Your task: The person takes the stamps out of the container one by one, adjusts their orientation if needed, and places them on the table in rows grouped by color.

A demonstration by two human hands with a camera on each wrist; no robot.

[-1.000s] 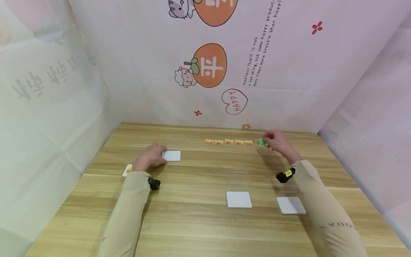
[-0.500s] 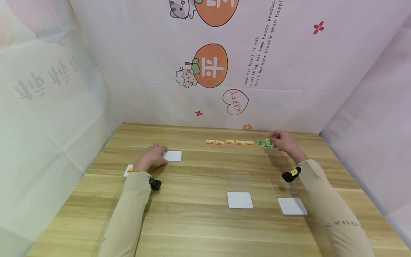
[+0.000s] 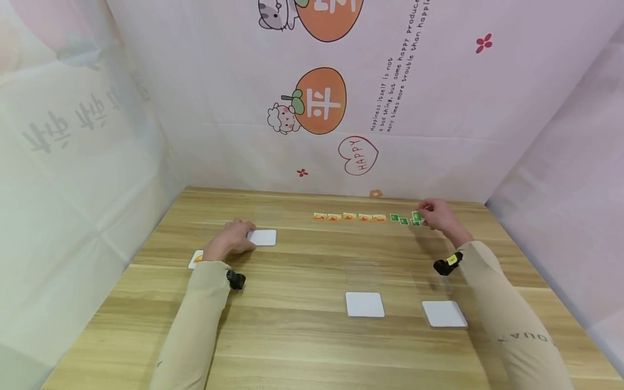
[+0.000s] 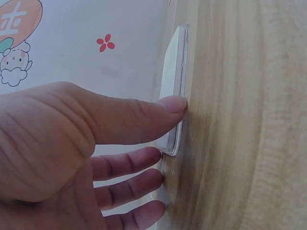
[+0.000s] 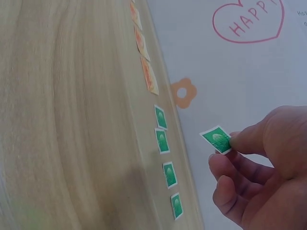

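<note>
My right hand (image 3: 439,215) pinches a small green stamp (image 5: 217,139) with a white border between thumb and fingertips, raised above the tabletop. Below it, several matching green stamps (image 5: 170,174) lie in a row along the table's back edge. Left of them in the head view, several orange stamps (image 3: 349,216) carry on the row. At the left, my left hand (image 3: 231,237) holds a white card stack in a clear case (image 3: 262,237) by its left end. In the left wrist view, the thumb lies on the case's near edge; the index finger is hidden behind it.
Two more white-topped stacks (image 3: 364,304) lie toward the front right, with clear lids (image 3: 363,273) behind them. An orange-and-white card (image 3: 196,258) sits partly behind the left wrist. Printed cloth walls (image 3: 234,135) border the wooden table (image 3: 292,325).
My right hand has moved to the right, and more green stamps now lie spread in the row. The left hand has stayed on the case.
</note>
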